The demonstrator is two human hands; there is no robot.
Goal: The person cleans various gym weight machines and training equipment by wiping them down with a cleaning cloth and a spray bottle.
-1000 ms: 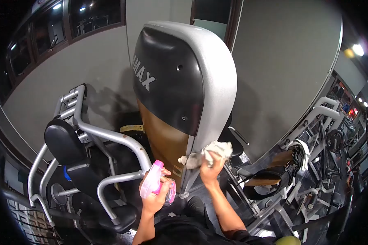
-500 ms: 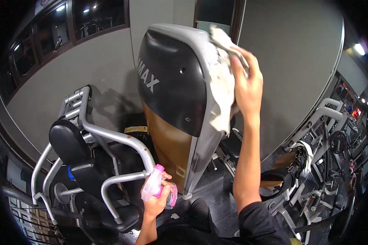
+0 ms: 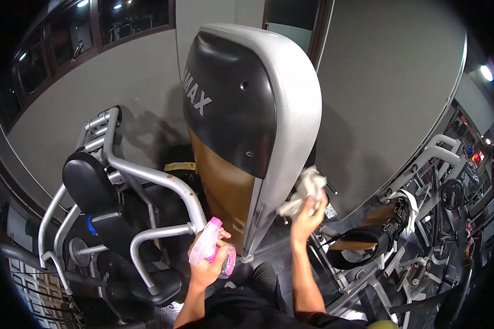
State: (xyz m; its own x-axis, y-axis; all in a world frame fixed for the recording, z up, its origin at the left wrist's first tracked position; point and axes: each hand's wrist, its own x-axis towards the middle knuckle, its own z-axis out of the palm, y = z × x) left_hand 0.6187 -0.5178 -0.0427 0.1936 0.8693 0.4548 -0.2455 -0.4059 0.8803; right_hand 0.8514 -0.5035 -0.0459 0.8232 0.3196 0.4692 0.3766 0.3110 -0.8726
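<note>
My left hand (image 3: 207, 270) is wrapped round a pink spray bottle (image 3: 207, 241) with a translucent head, low in front of the weight machine. A crumpled white cloth (image 3: 308, 189) is bunched in my right hand (image 3: 307, 220), at the right side of the machine's lower casing. The tall machine housing (image 3: 296, 82) has a silver rim and a black cover (image 3: 230, 98) with "MAX" lettering. Below that cover runs a brown translucent panel (image 3: 217, 192).
On the left stands a seat with a black backrest (image 3: 88, 181) and silver tube arms (image 3: 164, 183). More gym equipment (image 3: 422, 219) crowds the right side. A grey wall (image 3: 389, 82) rises behind, with dark windows (image 3: 71, 44) at upper left.
My right hand has come down with the cloth from the upper right rim of the machine, and the silver rim is now uncovered. The left hand with the spray bottle has barely moved.
</note>
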